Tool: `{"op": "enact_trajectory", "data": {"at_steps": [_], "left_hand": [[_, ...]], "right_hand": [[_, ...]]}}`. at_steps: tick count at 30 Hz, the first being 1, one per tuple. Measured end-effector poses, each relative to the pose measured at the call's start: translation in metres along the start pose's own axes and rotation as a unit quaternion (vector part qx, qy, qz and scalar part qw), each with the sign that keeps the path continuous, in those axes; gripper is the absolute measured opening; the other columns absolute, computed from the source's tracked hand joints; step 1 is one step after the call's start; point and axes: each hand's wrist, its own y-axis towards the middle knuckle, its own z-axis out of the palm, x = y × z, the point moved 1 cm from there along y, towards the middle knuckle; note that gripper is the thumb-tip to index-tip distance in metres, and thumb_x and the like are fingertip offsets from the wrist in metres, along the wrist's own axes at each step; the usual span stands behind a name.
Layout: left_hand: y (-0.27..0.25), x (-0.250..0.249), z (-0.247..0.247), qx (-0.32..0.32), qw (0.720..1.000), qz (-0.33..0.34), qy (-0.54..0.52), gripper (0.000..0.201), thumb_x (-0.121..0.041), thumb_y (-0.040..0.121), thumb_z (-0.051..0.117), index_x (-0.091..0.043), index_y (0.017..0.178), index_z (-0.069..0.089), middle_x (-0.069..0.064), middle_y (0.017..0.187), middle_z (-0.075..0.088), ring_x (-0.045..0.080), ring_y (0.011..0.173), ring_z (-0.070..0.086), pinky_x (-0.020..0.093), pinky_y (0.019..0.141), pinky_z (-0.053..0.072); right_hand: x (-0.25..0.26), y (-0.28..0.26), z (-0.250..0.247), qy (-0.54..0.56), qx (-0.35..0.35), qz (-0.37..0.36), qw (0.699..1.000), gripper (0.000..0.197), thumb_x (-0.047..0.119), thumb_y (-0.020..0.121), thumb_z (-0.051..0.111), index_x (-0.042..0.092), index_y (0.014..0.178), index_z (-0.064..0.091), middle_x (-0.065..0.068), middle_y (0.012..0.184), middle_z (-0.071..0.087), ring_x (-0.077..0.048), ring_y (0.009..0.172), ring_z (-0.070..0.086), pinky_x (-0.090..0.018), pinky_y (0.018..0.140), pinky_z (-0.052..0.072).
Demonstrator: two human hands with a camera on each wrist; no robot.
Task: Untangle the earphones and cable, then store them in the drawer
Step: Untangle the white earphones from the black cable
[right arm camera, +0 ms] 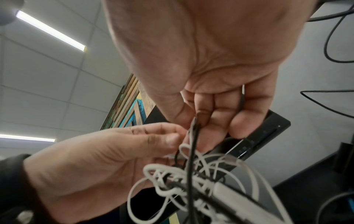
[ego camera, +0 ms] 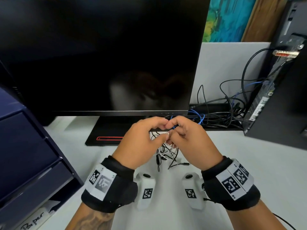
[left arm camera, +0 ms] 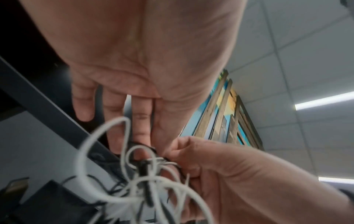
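Note:
A knot of white earphone wire and black cable [ego camera: 166,151] hangs between my two hands above the white desk, in front of the monitor base. My left hand [ego camera: 141,138] pinches the tangle [left arm camera: 149,171] at its top with thumb and fingertips. My right hand [ego camera: 187,136] pinches a black strand [right arm camera: 193,144] and white wire between thumb and forefinger, right against the left fingertips. White loops [right arm camera: 172,178] and a black inline remote [ego camera: 159,161] dangle below. A black plug end [ego camera: 184,164] trails toward the desk.
A dark blue drawer unit [ego camera: 25,155] stands at the left, drawers shut, one labelled with paper. A large dark monitor [ego camera: 99,55] fills the back. A black computer tower [ego camera: 282,97] with many cables [ego camera: 216,113] sits at the right. Two white tagged devices [ego camera: 146,191] hang under my wrists.

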Motion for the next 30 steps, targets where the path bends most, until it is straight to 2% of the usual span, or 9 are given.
{"op": "enact_trajectory", "data": {"at_steps": [5,8,11,15,18,20,23,25,30], "left_hand": [[-0.001,0.005,-0.001,0.008,0.999,-0.023,0.030,0.007,-0.024,0.091,0.071,-0.031,0.091,0.074,-0.018,0.082,0.072,-0.001,0.084,0.066,0.033,0.085,0.054],[-0.002,0.006,-0.002,-0.023,0.997,0.009,0.075,0.014,-0.019,0.096,0.062,-0.028,0.086,0.065,-0.015,0.080,0.065,0.006,0.085,0.058,0.035,0.081,0.050],[0.001,0.009,-0.007,-0.109,0.993,0.015,0.042,0.016,-0.014,0.099,0.055,-0.026,0.089,0.058,-0.015,0.085,0.061,0.016,0.088,0.058,0.043,0.079,0.050],[0.003,0.015,-0.021,-0.233,0.972,0.003,-0.016,0.015,-0.017,0.101,0.052,-0.029,0.093,0.056,-0.013,0.088,0.061,0.023,0.093,0.060,0.043,0.086,0.051],[0.001,0.011,-0.019,-0.202,0.979,-0.012,0.006,0.018,-0.014,0.099,0.056,-0.031,0.096,0.061,-0.018,0.097,0.063,0.017,0.105,0.056,0.016,0.093,0.042],[0.001,0.004,-0.014,-0.169,0.986,0.015,0.009,0.019,-0.013,0.099,0.058,-0.028,0.108,0.065,-0.019,0.108,0.063,0.012,0.115,0.052,0.008,0.095,0.035],[0.000,-0.003,-0.004,-0.062,0.997,0.050,-0.009,0.033,-0.010,0.094,0.064,-0.030,0.121,0.067,-0.023,0.116,0.063,0.004,0.123,0.050,0.011,0.101,0.036],[-0.001,0.000,0.002,-0.004,0.999,0.035,0.017,0.040,-0.010,0.092,0.065,-0.036,0.123,0.066,-0.024,0.110,0.066,0.001,0.117,0.052,0.017,0.100,0.039],[-0.001,0.010,0.000,-0.020,0.999,0.010,0.024,0.014,-0.019,0.093,0.069,-0.031,0.095,0.074,-0.017,0.086,0.071,0.004,0.089,0.066,0.036,0.086,0.055]], "right_hand": [[-0.003,0.000,-0.002,0.008,-0.004,0.001,1.000,0.016,0.013,0.099,0.055,0.027,0.105,0.059,0.006,0.072,0.074,-0.009,0.075,0.072,-0.047,0.080,0.059],[-0.003,0.000,0.000,0.007,-0.002,0.006,1.000,0.015,0.012,0.100,0.054,0.025,0.105,0.059,0.005,0.071,0.074,-0.004,0.081,0.074,-0.047,0.082,0.059],[-0.006,0.002,-0.003,-0.020,-0.004,0.015,1.000,0.016,0.013,0.099,0.053,0.027,0.105,0.059,0.008,0.073,0.075,-0.007,0.074,0.072,-0.045,0.082,0.058],[-0.009,0.004,-0.008,-0.030,-0.010,0.024,0.999,0.020,0.012,0.096,0.052,0.030,0.102,0.058,0.009,0.072,0.073,-0.025,0.069,0.069,-0.049,0.080,0.057],[-0.007,0.003,-0.007,-0.016,-0.011,0.022,1.000,0.021,0.011,0.096,0.052,0.028,0.103,0.060,0.006,0.071,0.073,-0.025,0.069,0.068,-0.050,0.080,0.057],[-0.005,0.002,-0.004,-0.007,-0.009,0.015,1.000,0.019,0.011,0.097,0.053,0.027,0.104,0.061,0.003,0.071,0.072,-0.017,0.068,0.067,-0.049,0.081,0.056],[-0.002,0.001,-0.001,-0.003,-0.006,-0.002,1.000,0.018,0.011,0.097,0.054,0.027,0.102,0.061,0.004,0.069,0.071,-0.013,0.067,0.067,-0.049,0.078,0.057],[-0.001,0.001,-0.001,0.003,-0.006,-0.007,1.000,0.018,0.009,0.097,0.054,0.026,0.100,0.061,0.003,0.070,0.071,-0.012,0.068,0.067,-0.049,0.077,0.058],[0.000,0.001,-0.006,0.025,-0.019,-0.020,0.999,0.016,0.008,0.098,0.054,0.023,0.099,0.059,0.000,0.068,0.070,-0.014,0.071,0.070,-0.050,0.079,0.058]]}}
